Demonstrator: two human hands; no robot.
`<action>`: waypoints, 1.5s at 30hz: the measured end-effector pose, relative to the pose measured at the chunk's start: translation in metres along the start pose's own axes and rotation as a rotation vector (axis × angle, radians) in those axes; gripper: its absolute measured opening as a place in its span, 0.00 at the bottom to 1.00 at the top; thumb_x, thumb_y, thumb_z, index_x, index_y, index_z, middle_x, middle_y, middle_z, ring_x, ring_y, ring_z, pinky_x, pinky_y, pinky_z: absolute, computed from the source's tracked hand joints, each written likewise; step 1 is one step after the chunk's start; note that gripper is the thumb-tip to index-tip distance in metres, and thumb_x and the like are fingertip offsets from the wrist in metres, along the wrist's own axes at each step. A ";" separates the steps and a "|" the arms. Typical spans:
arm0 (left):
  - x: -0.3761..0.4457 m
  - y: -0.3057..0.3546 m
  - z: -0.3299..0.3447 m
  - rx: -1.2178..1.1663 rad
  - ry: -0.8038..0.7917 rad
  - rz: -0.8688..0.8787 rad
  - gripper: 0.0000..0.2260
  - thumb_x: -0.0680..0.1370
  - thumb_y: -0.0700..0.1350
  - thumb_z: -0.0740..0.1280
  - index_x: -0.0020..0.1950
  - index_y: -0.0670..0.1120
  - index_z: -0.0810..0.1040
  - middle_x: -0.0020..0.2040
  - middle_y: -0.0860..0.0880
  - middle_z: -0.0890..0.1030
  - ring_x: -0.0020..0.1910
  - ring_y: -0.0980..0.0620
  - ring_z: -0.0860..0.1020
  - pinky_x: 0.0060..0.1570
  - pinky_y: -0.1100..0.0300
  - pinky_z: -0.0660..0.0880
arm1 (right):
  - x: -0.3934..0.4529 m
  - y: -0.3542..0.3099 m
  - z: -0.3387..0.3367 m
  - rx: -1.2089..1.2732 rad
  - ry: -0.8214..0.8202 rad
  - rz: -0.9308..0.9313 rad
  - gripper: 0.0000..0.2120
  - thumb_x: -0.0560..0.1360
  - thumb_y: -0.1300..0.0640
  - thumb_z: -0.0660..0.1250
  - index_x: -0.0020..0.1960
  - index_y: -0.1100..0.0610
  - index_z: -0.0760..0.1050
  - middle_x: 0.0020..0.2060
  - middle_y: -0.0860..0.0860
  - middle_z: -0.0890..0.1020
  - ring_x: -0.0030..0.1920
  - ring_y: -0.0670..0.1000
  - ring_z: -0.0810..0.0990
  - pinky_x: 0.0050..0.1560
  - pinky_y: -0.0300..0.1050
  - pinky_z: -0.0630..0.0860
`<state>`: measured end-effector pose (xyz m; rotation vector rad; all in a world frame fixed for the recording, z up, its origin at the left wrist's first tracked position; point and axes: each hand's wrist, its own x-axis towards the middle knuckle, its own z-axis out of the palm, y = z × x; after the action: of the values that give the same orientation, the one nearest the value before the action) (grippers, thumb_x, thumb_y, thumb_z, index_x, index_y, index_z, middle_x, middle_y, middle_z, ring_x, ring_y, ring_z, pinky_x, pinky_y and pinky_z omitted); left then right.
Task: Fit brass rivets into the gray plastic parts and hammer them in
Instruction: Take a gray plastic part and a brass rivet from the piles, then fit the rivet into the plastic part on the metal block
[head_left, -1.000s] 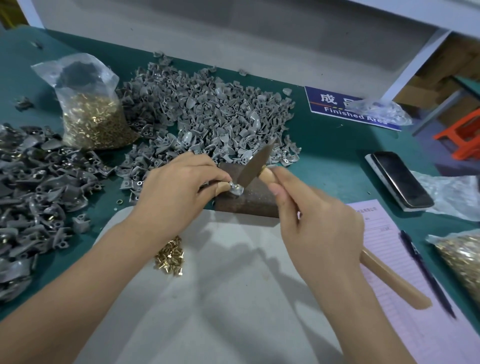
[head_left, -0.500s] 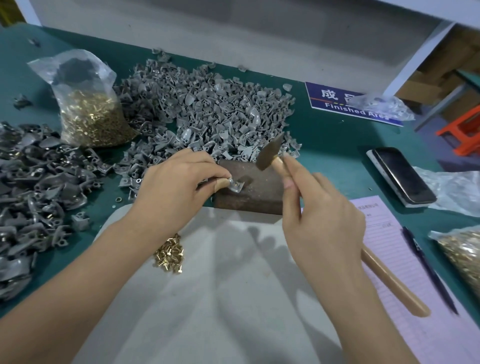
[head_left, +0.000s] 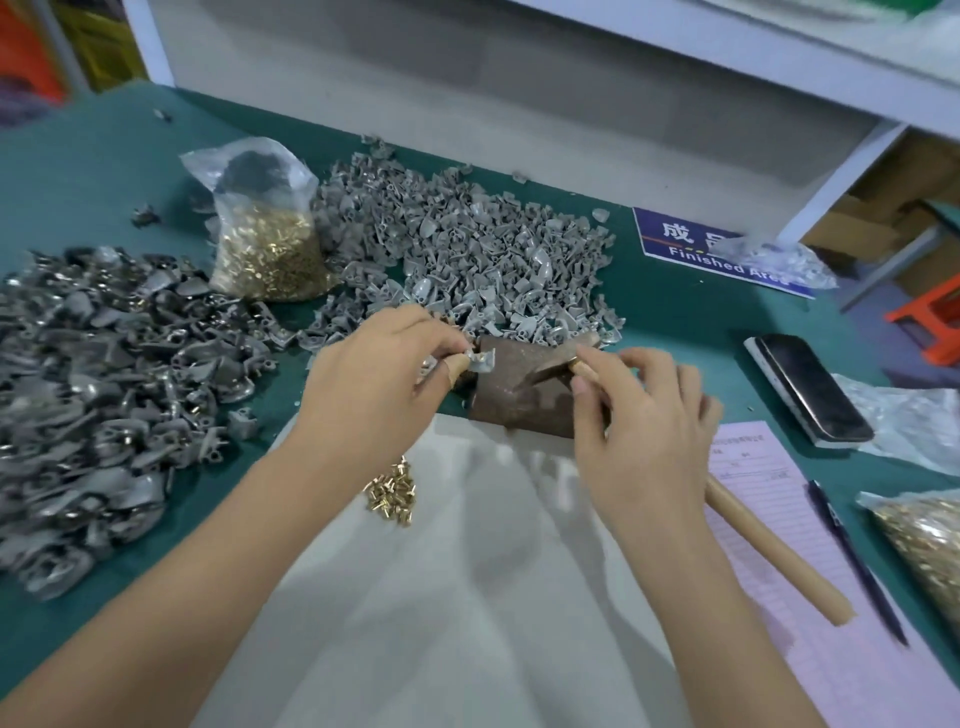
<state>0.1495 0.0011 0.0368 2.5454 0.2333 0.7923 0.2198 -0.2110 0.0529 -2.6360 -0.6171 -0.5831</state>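
**Riveting gray clips: part pinched, hammer head down on the block**

Starting at the fingers: the left hand (head_left: 382, 379) has its thumb and fingertips clamped on one gray plastic part (head_left: 482, 360), holding it at the left edge of the rusty metal block (head_left: 524, 387). There's a brassy glint in the part, so I'd guess a rivet is already seated, but it's too small and blurry to swear to.

The right hand (head_left: 641, 415) has its fingers curled round the hammer (head_left: 769, 551) high up near the head. The head sits low on the block, just right of the part and not touching it. The wooden handle runs back under the palm and out over the pink form (head_left: 779, 499).

My read is this is the hammering step, between taps or just done with one. The next move calls for either another short square tap on the rivet or dropping the part onto a pile and grabbing a fresh one, and fingertips that close to the strike point need care.

Both forearms come in from the bottom, wrists angled toward the block. Loose rivets (head_left: 392, 491) lie on the white cloth (head_left: 467, 597) by the left wrist, with the pile of gray parts (head_left: 467, 249) behind the block and a bag of rivets (head_left: 267, 244) farther left on the green surface (head_left: 675, 312).
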 end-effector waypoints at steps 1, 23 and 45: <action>-0.004 -0.001 -0.006 -0.001 0.016 -0.011 0.05 0.81 0.53 0.67 0.53 0.58 0.81 0.49 0.61 0.77 0.52 0.60 0.74 0.40 0.59 0.70 | 0.002 -0.012 -0.003 0.055 0.024 -0.042 0.11 0.81 0.49 0.66 0.62 0.42 0.80 0.55 0.45 0.80 0.56 0.53 0.74 0.53 0.50 0.61; -0.149 -0.127 -0.178 0.173 0.166 -0.462 0.05 0.78 0.52 0.69 0.52 0.57 0.83 0.50 0.59 0.79 0.51 0.59 0.76 0.43 0.60 0.72 | -0.023 -0.279 0.068 0.679 -0.605 -0.346 0.06 0.76 0.51 0.72 0.52 0.41 0.84 0.39 0.37 0.83 0.39 0.38 0.78 0.59 0.57 0.78; -0.100 -0.031 -0.066 -0.188 -0.009 -0.169 0.07 0.80 0.49 0.69 0.57 0.56 0.82 0.45 0.64 0.77 0.45 0.73 0.72 0.45 0.77 0.65 | 0.014 -0.065 0.028 0.658 -0.508 -0.190 0.07 0.77 0.59 0.72 0.48 0.47 0.85 0.39 0.40 0.85 0.39 0.41 0.82 0.42 0.32 0.76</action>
<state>0.0288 0.0246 0.0205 2.3175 0.3495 0.7030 0.2081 -0.1395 0.0529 -2.0888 -1.0072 0.2409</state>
